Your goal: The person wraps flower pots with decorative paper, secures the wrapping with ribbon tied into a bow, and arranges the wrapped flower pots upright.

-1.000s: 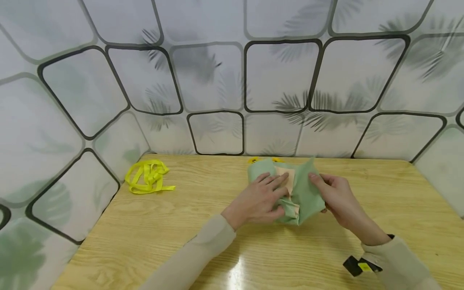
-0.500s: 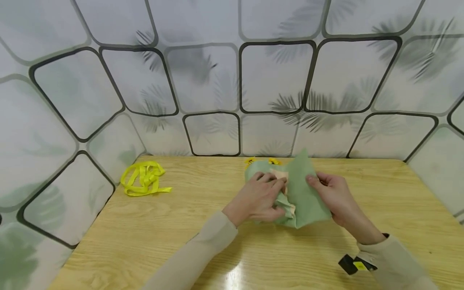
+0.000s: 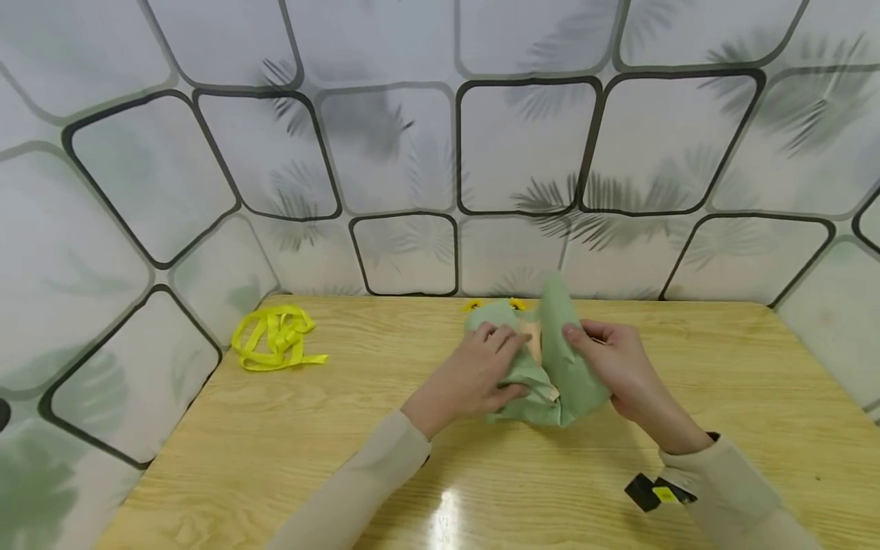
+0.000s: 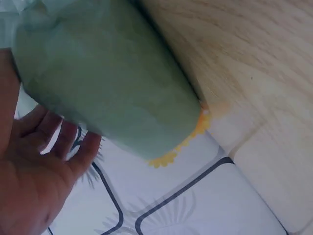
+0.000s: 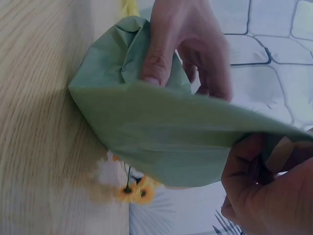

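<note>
Sage-green wrapping paper [image 3: 574, 386] lies folded on the table around a peach-coloured inner piece [image 3: 532, 341]. Small yellow flowers [image 3: 517, 304] poke out at its far end, and show again as orange-yellow flowers [image 5: 137, 191] in the right wrist view. My left hand [image 3: 470, 374] rests on the left fold, thumb toward me and fingers bent loosely over the paper. With thumb and fingers my right hand [image 3: 615, 374] pinches the edge of the right flap, which stands raised and leans leftward. The undersides of the right fingers are hidden behind the flap.
A loose heap of yellow ribbon [image 3: 278, 340] lies at the table's back left. Behind the wooden table [image 3: 227, 451] rises a patterned white backdrop [image 3: 525, 145]. A black piece with a yellow label [image 3: 642, 493] hangs by the right cuff.
The right hand has lifted the right flap and drawn it leftward, over the peach piece. The left hand has slid slightly left, its spread fingers now bent more.
</note>
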Demonstrator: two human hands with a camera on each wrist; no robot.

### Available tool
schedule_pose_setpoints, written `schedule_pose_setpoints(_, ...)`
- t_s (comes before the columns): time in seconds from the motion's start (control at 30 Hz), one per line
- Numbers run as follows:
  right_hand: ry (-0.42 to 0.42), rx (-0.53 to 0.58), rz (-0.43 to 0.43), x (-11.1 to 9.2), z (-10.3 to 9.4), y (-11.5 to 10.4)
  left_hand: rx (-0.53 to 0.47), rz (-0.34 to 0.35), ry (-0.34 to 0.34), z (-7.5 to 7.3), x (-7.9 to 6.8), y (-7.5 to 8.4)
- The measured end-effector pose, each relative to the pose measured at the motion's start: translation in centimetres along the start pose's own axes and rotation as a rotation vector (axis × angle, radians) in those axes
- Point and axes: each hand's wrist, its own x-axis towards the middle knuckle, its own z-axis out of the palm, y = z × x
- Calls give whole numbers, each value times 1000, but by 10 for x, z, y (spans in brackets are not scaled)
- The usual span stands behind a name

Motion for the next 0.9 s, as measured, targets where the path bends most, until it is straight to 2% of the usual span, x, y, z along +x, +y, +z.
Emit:
schedule_pose_setpoints(0.1,-6,30,2,1,3,-2,-123,-41,76,1,-3,-1)
schedule_pose_setpoints(0.17,-14,32,3,0,6,-4,-163,-54,117,2,-6,-1)
schedule_pose_setpoints(0.27,-29,35,9,0,11,-6,-118,-51,172,4,-9,0)
schedule_pose_setpoints(0.37,-31,45,11,0,16,-9,-68,-35,198,2,-11,0)
schedule_pose_setpoints(0.43,-30,58,9,0,18,-9,-102,-26,187,-1,-13,-2)
schedule_pose_setpoints(0.57,-30,66,8,0,22,-9,-267,-5,116,-7,-18,-7)
schedule_pose_setpoints(0.67,-34,70,-9,0,27,-9,-340,-7,74,-9,-20,-12)
schedule_pose_setpoints(0.8,-36,97,-42,-1,38,-9,-441,-49,53,-8,-21,-16)
schedule_pose_setpoints(0.9,-30,95,-56,0,45,-7,-575,-107,45,-8,-22,-17)
